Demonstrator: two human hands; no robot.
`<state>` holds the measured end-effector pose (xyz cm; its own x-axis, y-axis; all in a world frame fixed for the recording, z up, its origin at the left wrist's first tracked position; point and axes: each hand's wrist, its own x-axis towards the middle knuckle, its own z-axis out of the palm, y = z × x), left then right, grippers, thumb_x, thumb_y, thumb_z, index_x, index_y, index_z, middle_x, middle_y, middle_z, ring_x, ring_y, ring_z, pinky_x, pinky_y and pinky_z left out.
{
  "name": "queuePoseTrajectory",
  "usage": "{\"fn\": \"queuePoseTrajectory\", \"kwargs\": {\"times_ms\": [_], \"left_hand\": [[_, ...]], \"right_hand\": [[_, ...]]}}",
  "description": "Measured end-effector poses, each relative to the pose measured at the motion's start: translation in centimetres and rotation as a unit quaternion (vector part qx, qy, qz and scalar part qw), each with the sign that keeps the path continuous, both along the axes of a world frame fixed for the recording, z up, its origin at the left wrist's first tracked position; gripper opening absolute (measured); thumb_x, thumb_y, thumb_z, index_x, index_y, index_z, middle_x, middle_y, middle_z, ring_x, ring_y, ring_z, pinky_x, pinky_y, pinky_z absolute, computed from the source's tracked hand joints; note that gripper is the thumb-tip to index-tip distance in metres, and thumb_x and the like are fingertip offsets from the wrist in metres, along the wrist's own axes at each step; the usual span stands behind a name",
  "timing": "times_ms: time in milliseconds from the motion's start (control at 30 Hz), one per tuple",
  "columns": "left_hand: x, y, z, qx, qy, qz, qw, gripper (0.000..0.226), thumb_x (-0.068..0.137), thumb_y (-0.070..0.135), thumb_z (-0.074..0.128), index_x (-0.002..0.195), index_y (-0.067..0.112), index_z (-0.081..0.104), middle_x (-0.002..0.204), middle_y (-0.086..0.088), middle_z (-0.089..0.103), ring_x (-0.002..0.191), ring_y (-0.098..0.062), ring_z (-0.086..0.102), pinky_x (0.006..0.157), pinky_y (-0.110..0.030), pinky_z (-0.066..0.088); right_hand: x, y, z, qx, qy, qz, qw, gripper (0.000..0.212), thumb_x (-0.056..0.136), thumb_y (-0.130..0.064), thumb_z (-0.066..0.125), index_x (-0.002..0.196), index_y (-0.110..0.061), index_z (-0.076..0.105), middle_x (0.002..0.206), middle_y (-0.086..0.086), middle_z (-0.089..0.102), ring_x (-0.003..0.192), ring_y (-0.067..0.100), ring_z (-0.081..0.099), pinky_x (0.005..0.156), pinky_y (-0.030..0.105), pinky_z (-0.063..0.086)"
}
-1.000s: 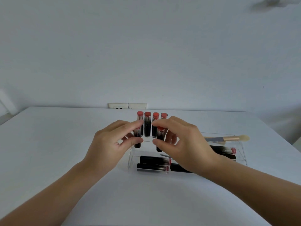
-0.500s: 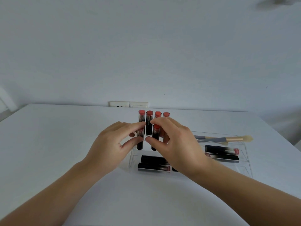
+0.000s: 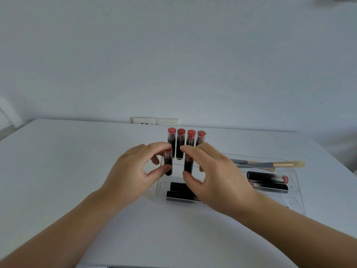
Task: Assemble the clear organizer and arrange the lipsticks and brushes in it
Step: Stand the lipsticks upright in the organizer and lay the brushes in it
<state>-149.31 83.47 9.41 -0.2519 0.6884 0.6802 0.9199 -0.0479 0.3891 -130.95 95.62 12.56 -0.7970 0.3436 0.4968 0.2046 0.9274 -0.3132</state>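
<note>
clear organizer holding upright and lying lipsticks, brushes, left hand and right hand each pinching an upright lipstick

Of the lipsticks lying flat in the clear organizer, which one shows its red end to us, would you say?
The upper right lipstick: its red end points right, beside the printed lettering. The black lipsticks lying front left show no red end.

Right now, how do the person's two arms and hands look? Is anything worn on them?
Both arms are bare up to the picture's lower edge: no sleeve shows. The left hand and the right hand wear no gloves, and no ring, watch or bracelet shows on the fingers and wrists in view. The nails that can be seen are short and seem unpainted. No marks or tattoos show.
</note>
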Motion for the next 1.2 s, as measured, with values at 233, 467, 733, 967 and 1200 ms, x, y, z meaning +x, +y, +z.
{"fn": "queuePoseTrajectory", "kwargs": {"times_ms": [233,467,733,967,1200], "left_hand": [[0.0,0.1,-0.2,0.007,0.0,0.001,1.0,0.056,0.077,0.016,0.087,0.122,0.034,0.058,0.095,0.015,0.068,0.082,0.0,0.058,0.078,-0.009,0.041],[0.1,0.1,-0.2,-0.009,-0.034,-0.012,0.999,0.056,0.081,0.016,0.085,0.126,0.035,0.056,0.106,0.024,0.065,0.084,-0.002,0.061,0.075,-0.025,0.049],[0.0,0.2,-0.4,-0.001,-0.039,-0.026,0.999,0.049,0.083,0.024,0.075,0.127,0.036,0.054,0.109,0.025,0.062,0.083,-0.002,0.06,0.075,-0.025,0.048],[-0.1,0.2,-0.6,-0.007,-0.047,-0.025,0.999,0.056,0.084,0.014,0.079,0.127,0.038,0.054,0.111,0.023,0.063,0.083,-0.004,0.061,0.075,-0.023,0.047],[0.0,0.3,-0.5,-0.011,-0.059,-0.019,0.998,0.055,0.085,0.018,0.078,0.129,0.04,0.055,0.105,0.018,0.07,0.081,-0.009,0.065,0.072,-0.032,0.052]], "right_hand": [[-0.8,0.1,-0.1,-0.081,0.017,-0.005,0.997,0.048,0.091,-0.023,0.067,0.136,-0.034,0.053,0.088,-0.02,0.055,0.077,0.01,0.057,0.069,0.031,0.053],[-2.0,-0.1,-0.3,-0.059,0.026,0.003,0.998,0.048,0.09,-0.02,0.071,0.135,-0.027,0.057,0.11,-0.011,0.067,0.071,-0.007,0.049,0.07,0.009,0.037],[-2.4,0.1,-0.7,-0.033,0.042,-0.006,0.999,0.042,0.086,-0.026,0.076,0.125,-0.025,0.061,0.101,-0.012,0.066,0.063,-0.017,0.042,0.064,0.018,0.039],[-2.7,0.3,-0.8,-0.028,0.048,-0.011,0.998,0.042,0.086,-0.028,0.076,0.125,-0.026,0.061,0.098,-0.01,0.07,0.059,-0.017,0.037,0.062,0.026,0.049],[-2.9,0.4,-0.8,-0.037,0.04,-0.006,0.998,0.043,0.087,-0.027,0.075,0.127,-0.026,0.06,0.098,-0.011,0.068,0.06,-0.013,0.039,0.063,0.023,0.042]]}}
